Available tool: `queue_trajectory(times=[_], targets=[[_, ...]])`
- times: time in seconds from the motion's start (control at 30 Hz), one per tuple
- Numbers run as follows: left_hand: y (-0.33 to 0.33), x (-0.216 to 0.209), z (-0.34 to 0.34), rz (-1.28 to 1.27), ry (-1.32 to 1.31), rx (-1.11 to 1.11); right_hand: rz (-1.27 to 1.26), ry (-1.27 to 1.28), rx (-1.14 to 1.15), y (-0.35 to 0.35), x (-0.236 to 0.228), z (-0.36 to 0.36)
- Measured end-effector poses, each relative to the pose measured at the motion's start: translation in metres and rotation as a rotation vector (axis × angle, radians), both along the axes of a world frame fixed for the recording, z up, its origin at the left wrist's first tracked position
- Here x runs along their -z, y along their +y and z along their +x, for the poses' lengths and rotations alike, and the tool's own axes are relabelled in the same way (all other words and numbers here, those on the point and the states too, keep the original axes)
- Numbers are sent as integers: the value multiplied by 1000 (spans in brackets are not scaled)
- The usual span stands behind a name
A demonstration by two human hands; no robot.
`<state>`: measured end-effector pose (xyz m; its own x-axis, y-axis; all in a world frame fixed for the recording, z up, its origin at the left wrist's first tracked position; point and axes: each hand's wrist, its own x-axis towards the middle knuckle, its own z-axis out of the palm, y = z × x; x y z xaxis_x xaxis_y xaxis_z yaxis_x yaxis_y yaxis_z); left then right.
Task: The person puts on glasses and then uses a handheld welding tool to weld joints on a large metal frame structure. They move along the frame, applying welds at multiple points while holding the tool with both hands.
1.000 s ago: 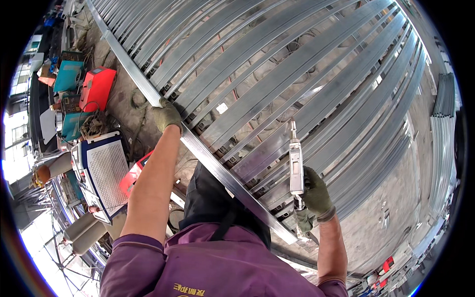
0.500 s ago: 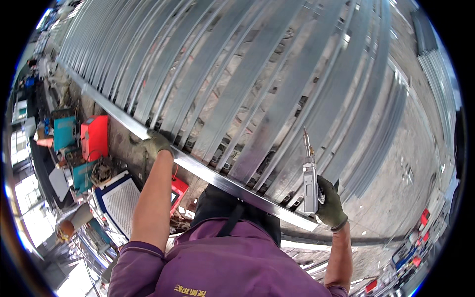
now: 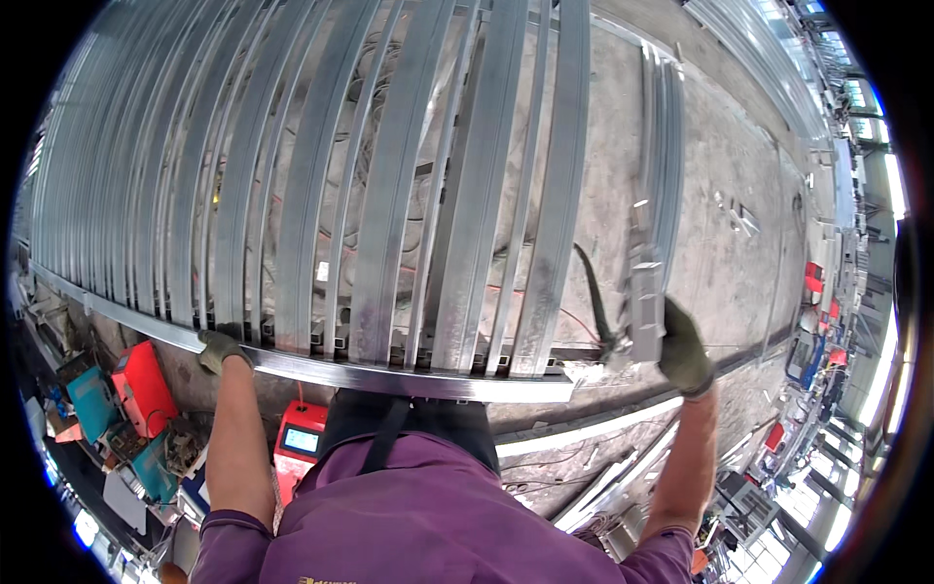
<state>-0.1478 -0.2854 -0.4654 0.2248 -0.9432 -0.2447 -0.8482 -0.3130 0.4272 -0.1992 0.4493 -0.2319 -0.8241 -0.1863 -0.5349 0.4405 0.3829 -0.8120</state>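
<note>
A long silver metal rail (image 3: pixel 418 378) runs across in front of my body. Flat metal bars (image 3: pixel 389 195) stretch away from it in a row, with narrower square tubes between them. My left hand (image 3: pixel 224 352), in a dark green glove, is closed around the rail to the left of my body. My right hand (image 3: pixel 687 348), gloved the same way, grips a silver welding gun (image 3: pixel 646 307) just beyond the rail's right end. The gun points away from me, its front smeared by motion. A dark cable (image 3: pixel 592 292) shows beside it. Nothing touches the gun's tip.
Left of me stand a red machine (image 3: pixel 144 389) and a teal box (image 3: pixel 89 397). A red unit with a screen (image 3: pixel 300 443) is close by my left arm. A stack of thin bars (image 3: pixel 664 146) lies on the concrete floor at right. White strips (image 3: pixel 593 423) lie at lower right.
My view has turned, so the bars now run straighter away from me. The welding gun has moved right, off the bars and past the rail's end. My left hand still holds the rail.
</note>
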Motion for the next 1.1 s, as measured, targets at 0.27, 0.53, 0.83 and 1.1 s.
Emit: queue_trajectory(times=[0.27, 0.53, 0.83, 1.1], targets=[[-6, 4, 0, -2, -59, 1, 149, 446, 357, 161, 15, 4], [-1, 2, 0, 2, -31, 25, 365, 328, 319, 220, 20, 31], [-13, 13, 3, 15, -106, 74, 130, -169, 328, 140, 61, 139], [-50, 36, 30, 46, -10, 122, -386, -469, 222, -18, 65, 145]])
